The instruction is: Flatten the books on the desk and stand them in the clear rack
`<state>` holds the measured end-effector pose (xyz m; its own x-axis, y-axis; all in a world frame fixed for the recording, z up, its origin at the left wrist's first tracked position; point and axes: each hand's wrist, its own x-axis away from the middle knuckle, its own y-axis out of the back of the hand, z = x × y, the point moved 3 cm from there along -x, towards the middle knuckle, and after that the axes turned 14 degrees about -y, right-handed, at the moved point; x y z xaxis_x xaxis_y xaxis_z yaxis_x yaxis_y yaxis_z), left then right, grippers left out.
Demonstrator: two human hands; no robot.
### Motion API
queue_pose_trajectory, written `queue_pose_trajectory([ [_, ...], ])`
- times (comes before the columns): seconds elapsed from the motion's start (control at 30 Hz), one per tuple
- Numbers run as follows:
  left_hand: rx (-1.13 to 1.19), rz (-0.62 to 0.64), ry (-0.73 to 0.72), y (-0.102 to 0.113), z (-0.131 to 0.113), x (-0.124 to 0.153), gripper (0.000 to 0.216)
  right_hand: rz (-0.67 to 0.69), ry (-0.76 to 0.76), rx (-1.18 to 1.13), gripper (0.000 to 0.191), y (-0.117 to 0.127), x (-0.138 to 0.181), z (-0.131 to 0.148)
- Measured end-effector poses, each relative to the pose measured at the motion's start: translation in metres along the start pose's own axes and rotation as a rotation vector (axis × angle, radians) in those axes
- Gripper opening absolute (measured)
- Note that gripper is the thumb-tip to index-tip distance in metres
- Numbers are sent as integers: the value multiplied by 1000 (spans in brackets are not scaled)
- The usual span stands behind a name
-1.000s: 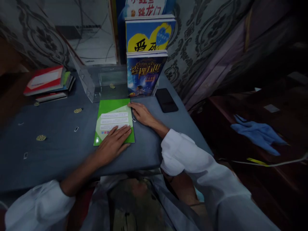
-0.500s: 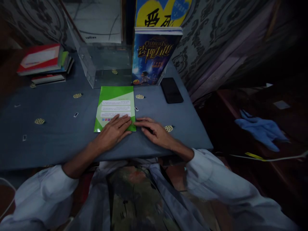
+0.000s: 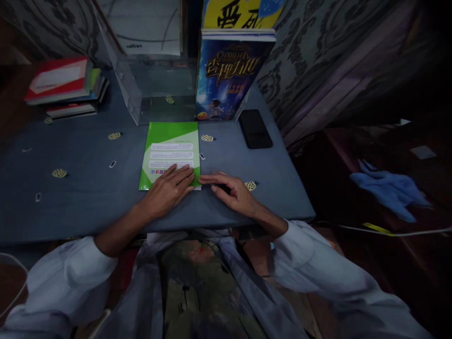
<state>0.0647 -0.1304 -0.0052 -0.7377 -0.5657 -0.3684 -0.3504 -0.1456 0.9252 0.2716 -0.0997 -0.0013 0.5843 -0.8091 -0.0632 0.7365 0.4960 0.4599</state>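
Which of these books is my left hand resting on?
The green book, flat on the table under your left hand; the red book tops a stack, and the dark blue book stands on end.

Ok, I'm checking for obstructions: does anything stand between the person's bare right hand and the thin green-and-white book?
Nothing visible does. The bare right hand has its fingertips at the lower right edge of the thin green-and-white book; the bare left hand lies on its cover, not between them.
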Motion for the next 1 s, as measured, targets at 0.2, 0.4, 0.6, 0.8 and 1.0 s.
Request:
queue_pose_trajectory([
  [0.2,-5,8,12,2,-1,-2,35,-11,0,-17,35,0,0,0],
  [0.4,-32,-3,2,0,-2,-1,35,-12,13,30,34,0,2,-1],
  [0.6,-70,19,0,-3,-4,-2,37,-41,120,204,33,-5,3,2],
  [0.8,-36,107,32,-2,-7,6,42,-75,230,418,33,-12,7,4],
  [1.0,-60,151,114,10,-13,37,64,-84,283,512,30,-12,8,9],
])
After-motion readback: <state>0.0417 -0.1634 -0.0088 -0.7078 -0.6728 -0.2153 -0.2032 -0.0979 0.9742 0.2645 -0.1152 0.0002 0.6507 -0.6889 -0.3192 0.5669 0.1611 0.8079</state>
